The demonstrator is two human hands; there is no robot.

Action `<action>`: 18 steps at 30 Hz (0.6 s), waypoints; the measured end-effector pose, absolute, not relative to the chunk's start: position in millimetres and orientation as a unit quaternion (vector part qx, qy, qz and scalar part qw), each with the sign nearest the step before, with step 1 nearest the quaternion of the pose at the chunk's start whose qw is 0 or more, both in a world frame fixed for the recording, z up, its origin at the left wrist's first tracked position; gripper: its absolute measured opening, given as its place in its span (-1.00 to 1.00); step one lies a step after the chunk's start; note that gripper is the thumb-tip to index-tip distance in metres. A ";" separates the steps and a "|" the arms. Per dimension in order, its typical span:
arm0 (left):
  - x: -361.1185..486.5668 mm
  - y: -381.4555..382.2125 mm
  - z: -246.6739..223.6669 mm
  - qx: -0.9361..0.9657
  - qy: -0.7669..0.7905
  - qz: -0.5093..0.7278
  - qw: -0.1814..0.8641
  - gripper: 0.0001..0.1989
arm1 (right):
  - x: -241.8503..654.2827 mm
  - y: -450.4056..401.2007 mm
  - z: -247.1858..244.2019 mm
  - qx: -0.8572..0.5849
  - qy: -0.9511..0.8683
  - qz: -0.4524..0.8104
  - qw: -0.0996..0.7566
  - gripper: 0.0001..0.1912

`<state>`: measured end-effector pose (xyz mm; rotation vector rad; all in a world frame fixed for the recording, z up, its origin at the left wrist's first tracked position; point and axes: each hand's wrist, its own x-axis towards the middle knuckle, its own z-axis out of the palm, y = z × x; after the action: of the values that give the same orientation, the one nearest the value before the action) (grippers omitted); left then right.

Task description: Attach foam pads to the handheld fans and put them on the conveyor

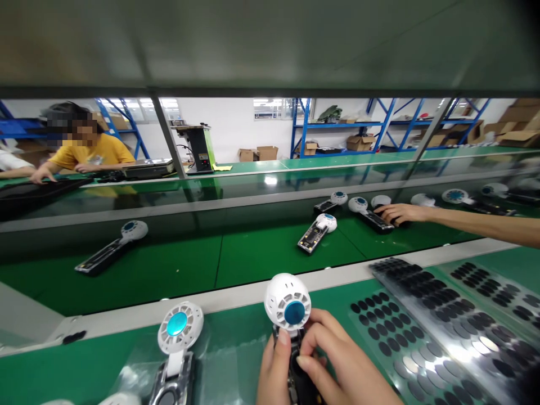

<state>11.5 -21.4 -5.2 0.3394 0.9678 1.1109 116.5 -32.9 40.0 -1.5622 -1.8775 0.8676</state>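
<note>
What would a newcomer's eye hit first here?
Probably the white round head with a blue disc, on the device held by the left hand and right hand, bottom centre. Then the sheets of black discs at lower right, and the bright yellow shirt at upper left.

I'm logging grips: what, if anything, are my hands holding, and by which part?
Left hand and right hand hold a white-headed device by its dark body.

Held device head (282,288): white, blue disc | belt (253,253): green | stickers (382,320): black dots, seemingly
</note>
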 end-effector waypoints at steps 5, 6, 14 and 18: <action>12.1 -20.7 -5.6 0.171 0.425 0.501 0.734 -0.50 | 114.7 -35.5 27.3 -0.596 -0.654 0.330 0.329 -0.89; 12.3 -20.7 -6.0 0.174 0.421 0.502 0.735 -0.50 | 114.4 -35.2 24.3 -0.599 -0.627 0.358 0.348 -0.86; 10.3 -22.2 -16.7 0.177 0.428 0.519 0.718 -0.52 | 116.9 -27.4 15.5 -0.457 -0.499 0.634 0.374 -0.39; 7.8 -20.2 -22.6 0.193 0.448 0.512 0.707 -0.60 | 112.5 -29.2 7.7 -0.472 -0.516 0.588 0.406 -0.44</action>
<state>7.8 -20.2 -22.6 0.4277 0.9962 1.1368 112.5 -29.2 7.7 -1.1917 -1.3029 1.4833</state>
